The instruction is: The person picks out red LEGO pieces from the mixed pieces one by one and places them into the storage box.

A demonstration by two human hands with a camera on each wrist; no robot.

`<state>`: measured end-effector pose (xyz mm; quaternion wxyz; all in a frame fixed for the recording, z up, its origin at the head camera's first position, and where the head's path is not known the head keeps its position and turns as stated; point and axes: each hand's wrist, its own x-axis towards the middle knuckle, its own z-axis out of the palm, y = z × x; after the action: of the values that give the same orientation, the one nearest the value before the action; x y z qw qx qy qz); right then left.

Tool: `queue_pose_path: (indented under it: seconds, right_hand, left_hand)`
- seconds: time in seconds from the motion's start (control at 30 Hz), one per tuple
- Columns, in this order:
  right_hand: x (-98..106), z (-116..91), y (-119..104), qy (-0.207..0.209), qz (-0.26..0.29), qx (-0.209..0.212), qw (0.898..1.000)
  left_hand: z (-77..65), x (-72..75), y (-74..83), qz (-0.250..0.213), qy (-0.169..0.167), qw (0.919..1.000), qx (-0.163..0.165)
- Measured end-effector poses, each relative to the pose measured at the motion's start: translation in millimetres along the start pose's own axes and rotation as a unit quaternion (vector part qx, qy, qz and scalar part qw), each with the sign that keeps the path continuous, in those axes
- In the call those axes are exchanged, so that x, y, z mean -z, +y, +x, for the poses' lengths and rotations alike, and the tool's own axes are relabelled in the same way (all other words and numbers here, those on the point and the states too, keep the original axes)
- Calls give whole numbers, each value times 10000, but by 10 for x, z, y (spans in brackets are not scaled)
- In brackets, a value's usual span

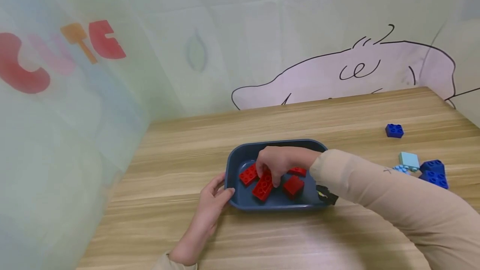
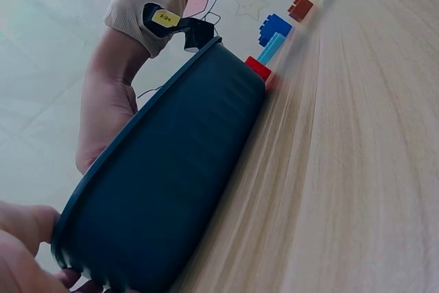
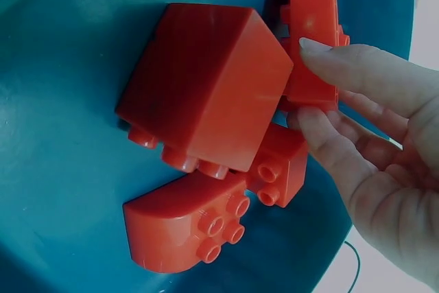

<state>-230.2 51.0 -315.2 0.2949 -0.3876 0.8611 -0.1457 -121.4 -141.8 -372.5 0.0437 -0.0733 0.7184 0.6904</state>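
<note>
A dark blue plastic bin [image 1: 285, 208] with several red toy building blocks in it stands on the wooden table. My left hand [image 1: 213, 203] grips its left end, thumb over the rim, fingers outside against the wall. Inside the bin, my right hand [image 1: 275, 162] pinches a long red building block [image 3: 312, 77] between thumb and fingers. Beside that block lies a large red block [image 3: 206, 87], tilted with its studs downward. A rounded red block [image 3: 182, 224] and a smaller studded one [image 3: 280, 166] sit close by on the bin floor.
To the right of the bin lie a blue block [image 1: 394, 131], a light blue block [image 1: 409, 160] and dark blue blocks [image 1: 434, 173]. The left wrist view also shows a red block [image 2: 258, 68] just past the bin's far end. A printed curtain [image 1: 262, 53] hangs behind the table.
</note>
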Motion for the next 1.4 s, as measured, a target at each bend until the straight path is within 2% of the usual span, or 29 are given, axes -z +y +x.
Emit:
queue_pose_path:
  seconds: [0.17, 0.7, 1.4]
  right_hand:
    - [-2, -1, -1, -56, -23, 16, 10000]
    - [-27, 48, 1, -74, -193, -44, 9998]
    - [10, 12, -11, -101, -97, -122, 9998]
  left_hand:
    - [-5, -6, 0, -4, -46, 10000, -80]
    - [-4, -3, 7, 74, 21, 10000, 5]
    - [6, 1, 7, 7, -64, 10000, 33]
